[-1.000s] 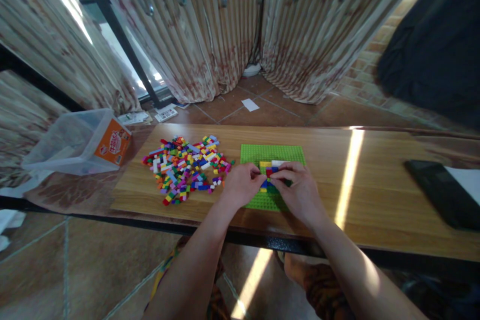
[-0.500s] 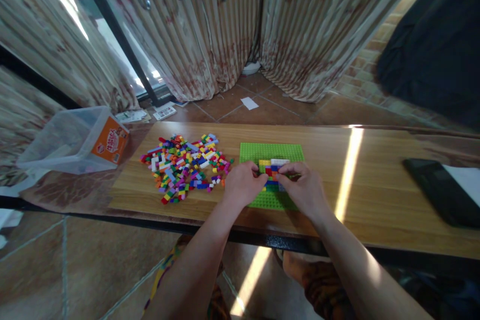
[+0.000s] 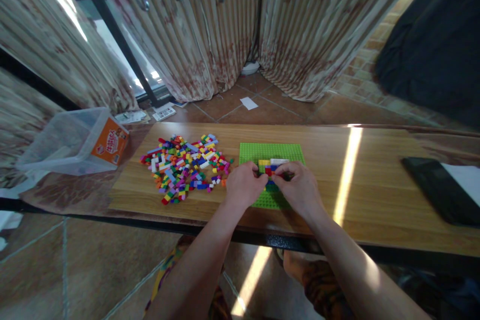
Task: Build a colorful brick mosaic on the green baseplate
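A bright green studded baseplate lies on the table, bearing a low patch of toy bricks in yellow, white, blue, red and other colours. My left hand reaches in from the patch's left side, fingers curled and thumb tip against the red brick area. From the right, my right hand is closed in a pinch on the patch, its thumb tip close to the left one. Both hands touch the bricks. My fingers cover the patch's right and lower parts, so the exact brick under each fingertip is hidden.
A loose heap of coloured toy bricks spreads over the wooden table left of the baseplate. Further left stands a clear plastic bin with an orange label. A black flat object and white paper lie at the right end.
My right hand has shifted slightly left over the brick patch, its thumb tip now nearer my left thumb and covering the orange spot. My left hand has barely moved.
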The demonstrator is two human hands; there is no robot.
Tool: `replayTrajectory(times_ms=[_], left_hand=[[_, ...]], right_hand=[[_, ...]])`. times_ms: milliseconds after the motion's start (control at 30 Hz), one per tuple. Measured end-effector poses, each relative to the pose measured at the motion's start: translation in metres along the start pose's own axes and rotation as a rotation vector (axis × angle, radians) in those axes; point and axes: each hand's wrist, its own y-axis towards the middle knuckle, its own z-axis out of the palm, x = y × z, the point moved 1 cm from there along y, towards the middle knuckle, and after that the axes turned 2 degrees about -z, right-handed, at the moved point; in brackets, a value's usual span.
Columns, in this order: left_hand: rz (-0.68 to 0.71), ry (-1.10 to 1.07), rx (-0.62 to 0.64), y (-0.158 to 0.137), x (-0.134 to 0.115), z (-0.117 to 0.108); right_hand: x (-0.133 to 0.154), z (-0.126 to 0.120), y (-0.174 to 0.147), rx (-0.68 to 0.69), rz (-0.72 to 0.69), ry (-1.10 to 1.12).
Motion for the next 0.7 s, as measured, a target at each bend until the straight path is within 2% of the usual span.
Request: replayTrajectory(times_ms=[200, 367, 533, 700], left_hand=[[-0.014, -0.012, -0.022, -0.002, -0.001, 0.002], [0.003, -0.069, 0.02, -0.002, 0.002, 0.001], [0.093, -0.128, 0.045, 0.003, 0.009, -0.005], [0.15, -0.223, 0.016, 0.012, 0.022, -0.015]], right_hand=[[0.0, 0.001, 0.0, 0.011, -0.003, -0.002], [-0.004, 0.001, -0.001, 0.025, -0.014, 0.043], [-0.01, -0.004, 0.003, -0.084, 0.154, 0.215], [-0.007, -0.008, 0.009, -0.17, 0.22, 0.37]])
